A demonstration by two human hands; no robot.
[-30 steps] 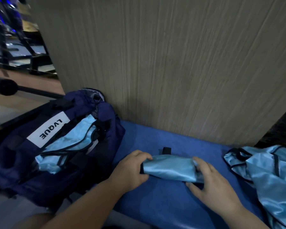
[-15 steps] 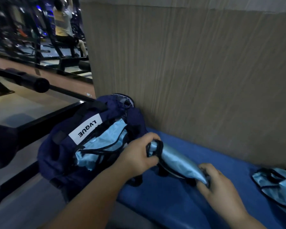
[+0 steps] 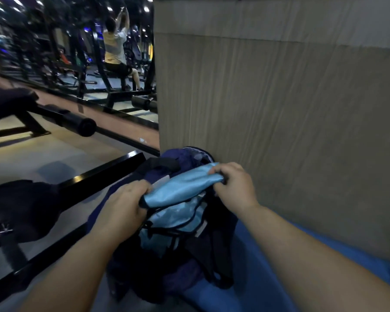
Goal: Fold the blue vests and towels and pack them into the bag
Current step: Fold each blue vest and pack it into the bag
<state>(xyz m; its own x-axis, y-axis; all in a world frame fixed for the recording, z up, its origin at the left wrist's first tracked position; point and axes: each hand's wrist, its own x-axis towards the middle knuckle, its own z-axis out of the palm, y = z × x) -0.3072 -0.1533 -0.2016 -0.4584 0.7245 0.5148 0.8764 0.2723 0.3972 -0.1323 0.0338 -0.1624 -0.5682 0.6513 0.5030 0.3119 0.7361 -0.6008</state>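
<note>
A folded light-blue vest (image 3: 180, 186) with black trim is held over the open mouth of the dark navy bag (image 3: 185, 273). My left hand (image 3: 122, 208) grips its near-left end and my right hand (image 3: 233, 188) grips its far-right end. More light-blue vest fabric (image 3: 176, 221) lies inside the bag below it. The bag sits at the left end of a blue padded bench (image 3: 268, 278), against the wall.
A tall wood-grain wall (image 3: 279, 109) stands right behind the bag. A black metal frame rail (image 3: 77, 188) and dark gym equipment (image 3: 16, 210) lie to the left. Farther back, a person sits at an exercise machine (image 3: 116, 48).
Both hands have carried the folded vest left from the bench to above the bag's opening. The view has swung left, so the unfolded vests on the right are out of sight.
</note>
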